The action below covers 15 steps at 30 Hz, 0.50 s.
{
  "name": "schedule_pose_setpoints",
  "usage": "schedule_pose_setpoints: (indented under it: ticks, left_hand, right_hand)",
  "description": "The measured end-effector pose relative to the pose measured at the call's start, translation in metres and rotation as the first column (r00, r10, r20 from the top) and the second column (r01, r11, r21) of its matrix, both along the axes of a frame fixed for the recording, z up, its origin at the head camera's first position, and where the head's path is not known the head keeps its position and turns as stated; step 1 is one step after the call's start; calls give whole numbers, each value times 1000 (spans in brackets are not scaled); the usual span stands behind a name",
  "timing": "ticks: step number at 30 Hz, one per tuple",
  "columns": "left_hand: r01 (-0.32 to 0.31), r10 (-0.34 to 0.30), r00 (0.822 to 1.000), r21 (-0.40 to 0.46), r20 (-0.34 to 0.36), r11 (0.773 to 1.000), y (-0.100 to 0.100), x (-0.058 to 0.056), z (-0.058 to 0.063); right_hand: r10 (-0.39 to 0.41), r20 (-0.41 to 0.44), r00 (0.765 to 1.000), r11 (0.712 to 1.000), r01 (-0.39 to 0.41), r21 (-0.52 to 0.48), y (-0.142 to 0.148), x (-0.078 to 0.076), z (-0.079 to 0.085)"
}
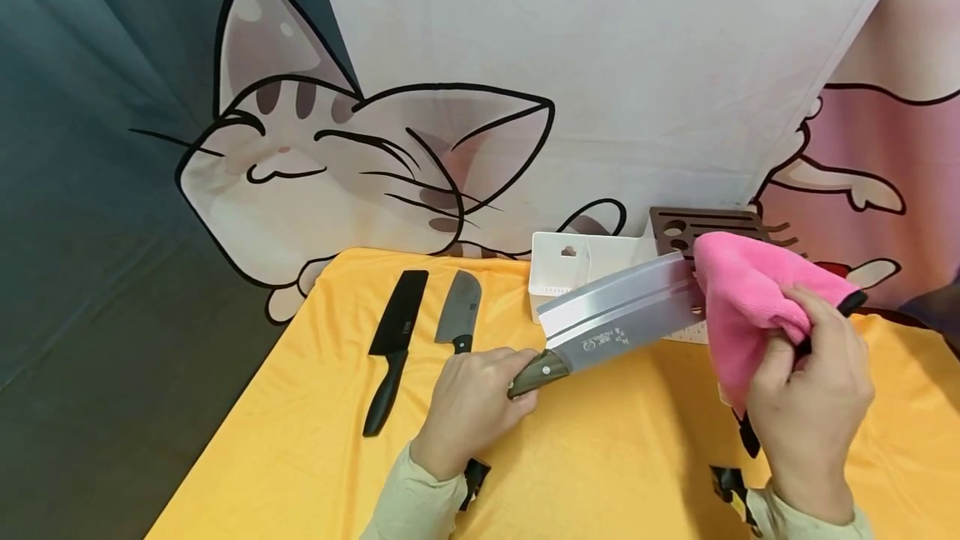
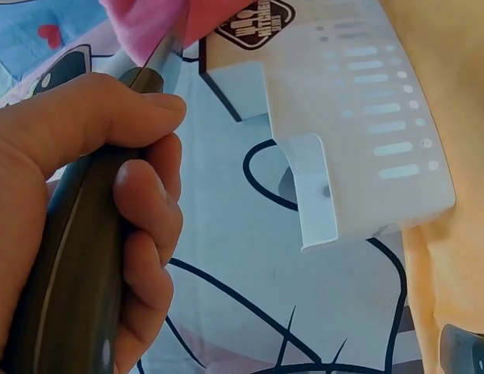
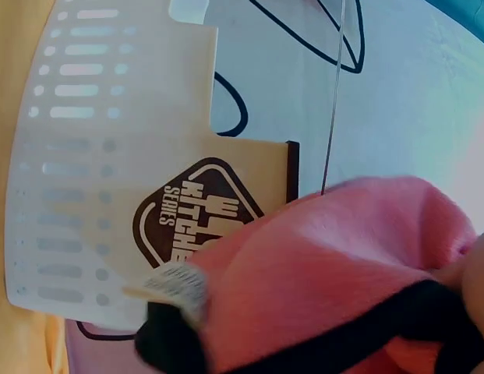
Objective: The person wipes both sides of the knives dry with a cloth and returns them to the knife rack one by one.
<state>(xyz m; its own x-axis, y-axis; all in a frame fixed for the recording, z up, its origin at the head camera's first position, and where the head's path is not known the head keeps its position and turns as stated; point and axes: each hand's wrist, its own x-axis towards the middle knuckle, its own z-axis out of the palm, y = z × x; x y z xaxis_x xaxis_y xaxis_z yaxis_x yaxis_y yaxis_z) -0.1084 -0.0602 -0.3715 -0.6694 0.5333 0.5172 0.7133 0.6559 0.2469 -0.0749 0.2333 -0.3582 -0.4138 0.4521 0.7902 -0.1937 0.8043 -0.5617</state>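
Note:
My left hand (image 1: 480, 407) grips the dark handle of a cleaver (image 1: 630, 315), its wide steel blade held up over the table and pointing right. In the left wrist view the fingers wrap round that cleaver handle (image 2: 78, 265). A pink cloth (image 1: 750, 298) with black edging covers the blade's far end. My right hand (image 1: 813, 398) pinches this cloth between thumb and fingers. From the right wrist, the pink cloth (image 3: 319, 273) hangs round the thin line of the blade, and most of the hand is hidden.
A black knife (image 1: 393, 323) and a smaller grey-bladed knife (image 1: 459, 307) lie on the yellow tablecloth (image 1: 300, 407) at left. Behind the cleaver stands a white knife holder (image 1: 547, 265) with a brown slotted top (image 1: 705, 223). A cat-printed curtain (image 1: 480, 40) hangs behind.

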Motion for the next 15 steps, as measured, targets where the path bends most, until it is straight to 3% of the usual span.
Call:
schedule_pose_setpoints:
  ticks: [7, 15]
  left_hand:
    - [-15, 15, 1000, 26, -2, 1000, 0, 0, -1]
    - [-54, 53, 998, 76, 13, 996, 2, 0, -1]
  right_hand:
    - [-103, -161, 982, 989, 84, -123, -14, -1, 13]
    - [-101, -233, 967, 987, 67, -149, -13, -2, 12]
